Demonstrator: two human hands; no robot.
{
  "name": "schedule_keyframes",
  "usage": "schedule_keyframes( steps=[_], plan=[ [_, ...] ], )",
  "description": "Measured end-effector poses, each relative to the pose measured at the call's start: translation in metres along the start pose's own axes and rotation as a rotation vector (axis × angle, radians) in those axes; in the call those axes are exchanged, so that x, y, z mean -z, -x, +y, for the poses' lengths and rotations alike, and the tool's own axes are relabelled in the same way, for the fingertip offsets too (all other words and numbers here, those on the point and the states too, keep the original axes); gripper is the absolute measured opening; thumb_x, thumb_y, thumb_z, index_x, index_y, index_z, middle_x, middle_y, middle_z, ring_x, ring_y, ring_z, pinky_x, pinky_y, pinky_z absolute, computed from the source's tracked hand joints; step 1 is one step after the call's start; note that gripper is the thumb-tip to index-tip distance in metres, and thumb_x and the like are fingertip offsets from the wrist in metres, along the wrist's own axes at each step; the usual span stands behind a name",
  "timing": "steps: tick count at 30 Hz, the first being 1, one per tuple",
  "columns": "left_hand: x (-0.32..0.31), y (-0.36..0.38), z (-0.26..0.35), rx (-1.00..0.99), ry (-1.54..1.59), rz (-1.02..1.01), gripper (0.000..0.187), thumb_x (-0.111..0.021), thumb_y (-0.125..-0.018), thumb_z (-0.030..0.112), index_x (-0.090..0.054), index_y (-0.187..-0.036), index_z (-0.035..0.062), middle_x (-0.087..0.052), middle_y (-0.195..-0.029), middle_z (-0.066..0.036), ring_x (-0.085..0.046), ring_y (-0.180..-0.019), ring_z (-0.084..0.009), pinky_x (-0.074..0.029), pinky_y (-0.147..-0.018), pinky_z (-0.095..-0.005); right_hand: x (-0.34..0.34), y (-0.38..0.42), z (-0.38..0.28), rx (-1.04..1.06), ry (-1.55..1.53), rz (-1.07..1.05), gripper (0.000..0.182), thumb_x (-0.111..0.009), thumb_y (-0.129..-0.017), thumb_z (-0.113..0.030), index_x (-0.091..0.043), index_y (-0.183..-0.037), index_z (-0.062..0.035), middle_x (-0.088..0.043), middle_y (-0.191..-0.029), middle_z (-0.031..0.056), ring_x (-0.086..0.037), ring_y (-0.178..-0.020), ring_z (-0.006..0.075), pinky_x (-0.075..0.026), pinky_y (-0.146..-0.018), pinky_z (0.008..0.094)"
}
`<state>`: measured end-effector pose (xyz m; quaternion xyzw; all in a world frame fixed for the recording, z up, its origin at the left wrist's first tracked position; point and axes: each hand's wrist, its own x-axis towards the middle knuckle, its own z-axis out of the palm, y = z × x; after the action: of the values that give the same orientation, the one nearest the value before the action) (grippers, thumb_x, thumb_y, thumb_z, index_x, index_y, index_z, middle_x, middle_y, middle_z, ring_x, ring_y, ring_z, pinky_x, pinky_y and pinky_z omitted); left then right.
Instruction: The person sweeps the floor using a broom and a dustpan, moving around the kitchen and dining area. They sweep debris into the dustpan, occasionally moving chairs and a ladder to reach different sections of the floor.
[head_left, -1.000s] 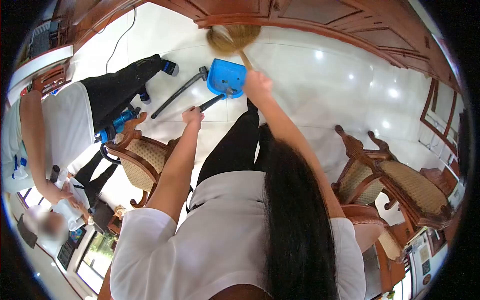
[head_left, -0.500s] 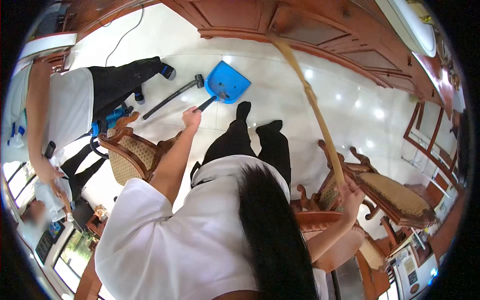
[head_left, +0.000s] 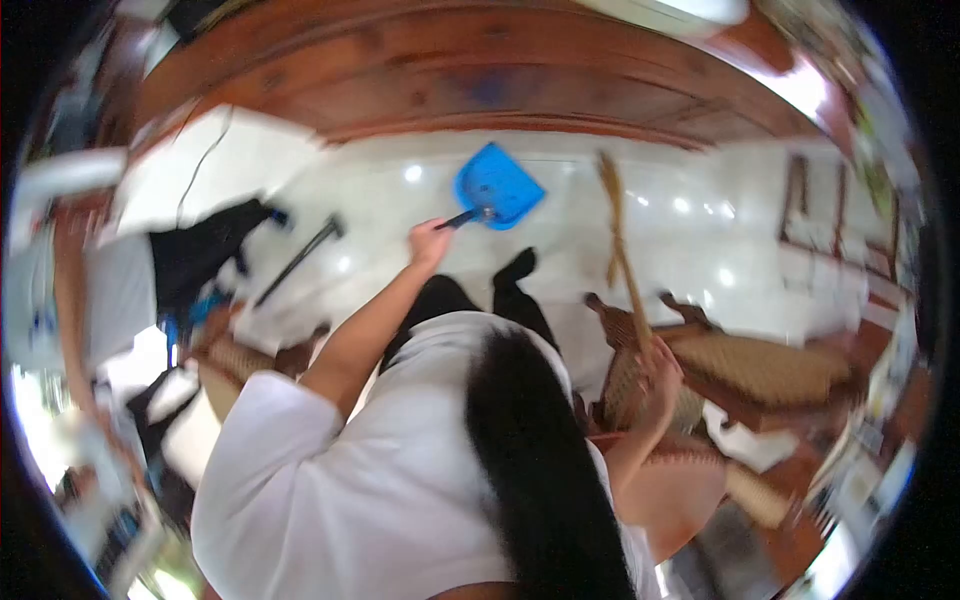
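My left hand is closed round the dark handle of a blue dustpan. The dustpan is near the floor ahead of my feet, with some dark bits in it. At the right, my right hand grips the upper end of a long tan broom. Its bristle end points away from me, to the right of the dustpan and apart from it. The frame is blurred, so fine detail of the fingers and the bits is lost.
A wooden cabinet spans the far side. A black long-handled tool lies on the tiled floor at the left. Carved chairs stand on both sides, one at the right. A person in dark trousers is at the left; another is behind.
The view has shifted and blurred. The dustpan has moved right, away from the black tool. The broom's bristle end has swung from near the cabinet toward the right, and it is now more upright.
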<state>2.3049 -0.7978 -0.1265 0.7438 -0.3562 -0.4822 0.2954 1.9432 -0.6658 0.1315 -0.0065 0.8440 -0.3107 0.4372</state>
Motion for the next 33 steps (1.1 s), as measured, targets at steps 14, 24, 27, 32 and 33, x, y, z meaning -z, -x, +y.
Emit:
schedule_keyframes(
  steps=[14, 24, 27, 32, 33],
  plan=[
    [-0.294, 0.037, 0.244, 0.011, -0.105, -0.58, 0.015, -0.052, -0.071, 0.0, -0.058, -0.084, -0.001, -0.054, -0.067, -0.006, -0.054, -0.053, -0.012, -0.049, -0.048, -0.0215, 0.108, -0.101, -0.052, 0.143, -0.887, -0.016, 0.008, -0.047, -0.075, -0.014, -0.045, -0.082, -0.0099, -0.043, -0.065, 0.0033, -0.04, -0.048, 0.0116, -0.033, -0.039, 0.0233],
    [-0.509, 0.019, 0.328, -0.284, -0.462, -0.89, 0.019, -0.053, -0.077, 0.017, -0.059, -0.073, -0.0002, -0.054, -0.059, -0.006, -0.051, -0.05, -0.0129, -0.041, -0.045, -0.0277, 0.136, -0.16, -0.124, 0.24, -0.958, 0.338, 0.009, -0.048, -0.073, -0.012, -0.042, -0.071, -0.0055, -0.043, -0.054, 0.0044, -0.043, -0.04, 0.0136, -0.037, -0.037, 0.0249],
    [-0.574, 0.028, 0.358, -0.058, -0.433, -0.919, 0.008, -0.051, -0.073, 0.002, -0.058, -0.074, -0.0025, -0.054, -0.063, -0.009, -0.052, -0.048, -0.0157, -0.044, -0.041, -0.0257, 0.16, -0.18, -0.15, 0.233, -0.905, 0.383, 0.009, -0.051, -0.072, -0.012, -0.045, -0.073, -0.0052, -0.045, -0.052, 0.004, -0.042, -0.039, 0.0126, -0.035, -0.035, 0.0239],
    [-0.671, 0.049, 0.4, 0.01, -0.509, -0.93, 0.01, -0.05, -0.067, -0.006, -0.058, -0.074, -0.003, -0.054, -0.066, -0.011, -0.057, -0.053, -0.02, -0.05, -0.045, -0.0273, 0.217, -0.201, -0.174, 0.181, -1.033, 0.423, 0.006, -0.048, -0.075, -0.011, -0.046, -0.072, -0.0063, -0.045, -0.06, 0.0023, -0.044, -0.05, 0.01, -0.035, -0.042, 0.0225],
    [-0.683, 0.058, 0.405, 0.003, -0.548, -0.915, 0.011, -0.05, -0.067, -0.006, -0.058, -0.073, -0.0028, -0.054, -0.067, -0.011, -0.057, -0.054, -0.0204, -0.05, -0.045, -0.0277, 0.227, -0.206, -0.178, 0.188, -1.039, 0.445, 0.006, -0.048, -0.075, -0.011, -0.046, -0.072, -0.0063, -0.045, -0.06, 0.0023, -0.044, -0.05, 0.01, -0.035, -0.042, 0.0225]
  ],
)
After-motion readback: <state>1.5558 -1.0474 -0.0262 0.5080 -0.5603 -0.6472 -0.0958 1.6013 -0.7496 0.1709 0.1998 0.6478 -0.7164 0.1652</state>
